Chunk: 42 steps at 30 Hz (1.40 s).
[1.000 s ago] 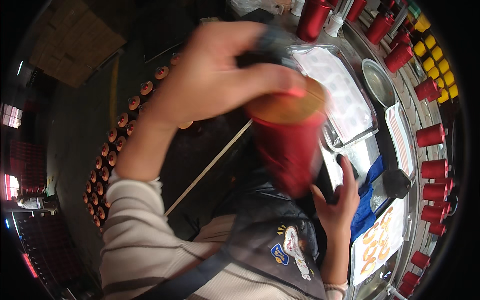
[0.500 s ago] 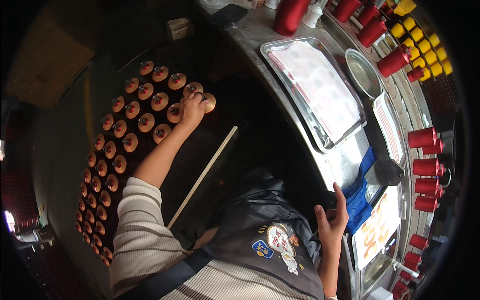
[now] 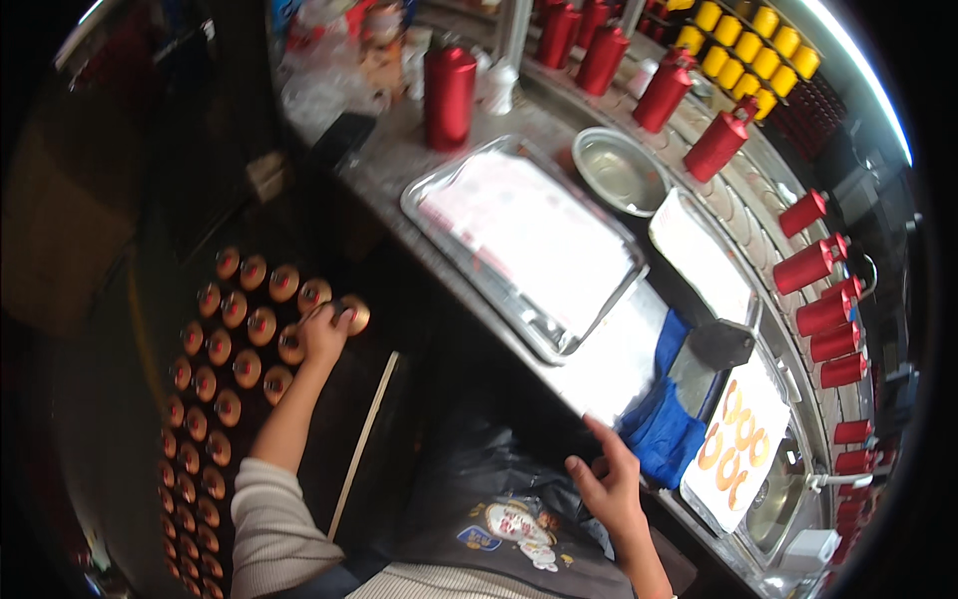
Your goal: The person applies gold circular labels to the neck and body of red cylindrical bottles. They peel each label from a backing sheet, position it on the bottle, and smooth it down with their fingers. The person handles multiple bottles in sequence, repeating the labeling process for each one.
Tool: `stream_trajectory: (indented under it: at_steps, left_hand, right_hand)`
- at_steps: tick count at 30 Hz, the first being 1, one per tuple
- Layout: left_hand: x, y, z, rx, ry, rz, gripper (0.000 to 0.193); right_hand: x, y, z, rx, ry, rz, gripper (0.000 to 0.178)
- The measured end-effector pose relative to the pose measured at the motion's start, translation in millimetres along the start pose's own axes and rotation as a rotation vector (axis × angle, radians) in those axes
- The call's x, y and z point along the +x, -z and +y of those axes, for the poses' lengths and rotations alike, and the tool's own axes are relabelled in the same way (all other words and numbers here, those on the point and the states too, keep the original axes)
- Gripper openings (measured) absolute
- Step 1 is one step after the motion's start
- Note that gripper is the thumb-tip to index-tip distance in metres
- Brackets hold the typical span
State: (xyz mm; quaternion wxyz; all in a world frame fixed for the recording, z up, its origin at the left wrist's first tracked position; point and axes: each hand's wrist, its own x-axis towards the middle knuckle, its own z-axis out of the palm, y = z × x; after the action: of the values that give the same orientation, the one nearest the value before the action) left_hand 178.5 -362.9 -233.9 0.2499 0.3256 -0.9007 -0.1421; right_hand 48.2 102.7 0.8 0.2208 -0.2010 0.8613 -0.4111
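Note:
Rows of round gold pieces (image 3: 261,324) with red centres and dark knobs stand to my left, low down. My left hand (image 3: 323,332) reaches to the end of the far row. Its fingers are closed at the side of a gold disc-shaped piece (image 3: 355,313) at the corner; the grip is partly hidden. My right hand (image 3: 611,486) hovers near the worktop edge with forefinger and thumb stretched apart, holding nothing. Beside it lies a bunched blue cloth (image 3: 663,436), with a dark flat-bladed tool (image 3: 720,345) just behind.
On the metal worktop (image 3: 619,371) sit a paper-lined tray (image 3: 642,268), a metal bowl (image 3: 654,205) and a tray of orange-brown ring shapes (image 3: 733,504). Red cylinders (image 3: 449,100) stand behind; yellow ones (image 3: 747,46) are farther back. A pale stick (image 3: 365,439) slants beside my left arm.
My view has swung toward the worktop, so the scene sits lower and farther left. My left hand stays at the same corner piece. My right hand is still outstretched.

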Motion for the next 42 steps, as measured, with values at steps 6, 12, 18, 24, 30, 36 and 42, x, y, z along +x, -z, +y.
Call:
stream_trajectory:
  at_steps: [6,12,18,24,30,36,42]
  left_hand:
    - [126.9,52.1,136.9,-0.62,-0.021,0.38,0.019]
    - [317.8,11.2,261.0,-0.339,-0.01,0.367,0.095]
    - [360.2,-14.1,244.1,-0.164,0.0,0.504,0.078]
    - [284.6,48.4,308.1,-0.31,-0.361,0.545,0.061]
    - [116.9,115.8,427.3,-1.139,-0.287,-0.181,0.044]
    - [28.1,72.4,478.6,-0.777,-0.564,-0.214,0.069]
    - [-16.1,69.1,483.0,-0.765,-0.573,-0.312,0.078]
  right_hand:
    - [-1.9,14.3,10.9,0.056,0.009,0.002,0.06]
    - [-8.2,39.6,18.1,0.152,0.089,0.099,0.055]
    - [-20.1,53.5,57.4,0.292,-0.021,0.292,0.051]
    - [-18.2,64.5,79.7,0.313,-0.012,0.325,0.048]
    - [8.2,72.1,50.6,0.032,0.322,0.312,0.058]
    - [34.2,61.8,44.5,-0.101,0.387,0.402,0.084]
    - [47.2,63.4,55.2,0.027,0.274,0.328,0.102]
